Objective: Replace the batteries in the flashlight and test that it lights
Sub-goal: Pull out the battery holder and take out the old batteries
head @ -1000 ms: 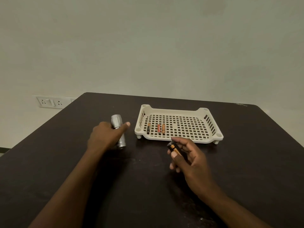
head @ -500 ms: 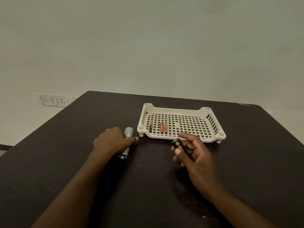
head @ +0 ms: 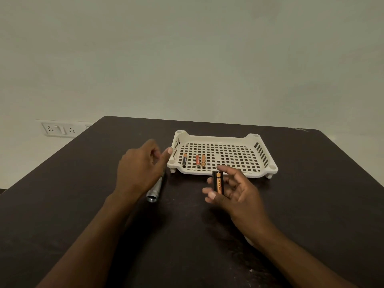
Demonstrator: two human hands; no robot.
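Pinched upright between thumb and fingertips, a black-and-copper cylindrical battery (head: 218,182) sits in the person's right hand (head: 234,192), held above the dark brown table (head: 311,204) just in front of the cream perforated plastic tray (head: 264,150). Half a second ago the same battery leaned at a slant in those fingers; it now stands nearly vertical, its copper end down. The left hand (head: 141,169) has lifted off the silver metal flashlight body (head: 155,189) it was grasping a moment before and hovers above it with fingers loosely curled and thumb stretched toward the tray's near-left corner, holding nothing. The flashlight lies on the table beneath that hand, its open end pointing toward the camera and its far end hidden behind the palm; it lies nearer the person and more slanted than a second ago. Inside the tray, toward its left side, three small batteries rest side by side as before: a black-and-orange one (head: 184,159), a red one (head: 197,160) and an orange one (head: 203,160). A white wall socket plate (head: 59,129) shows on the pale wall beyond the table's left edge.
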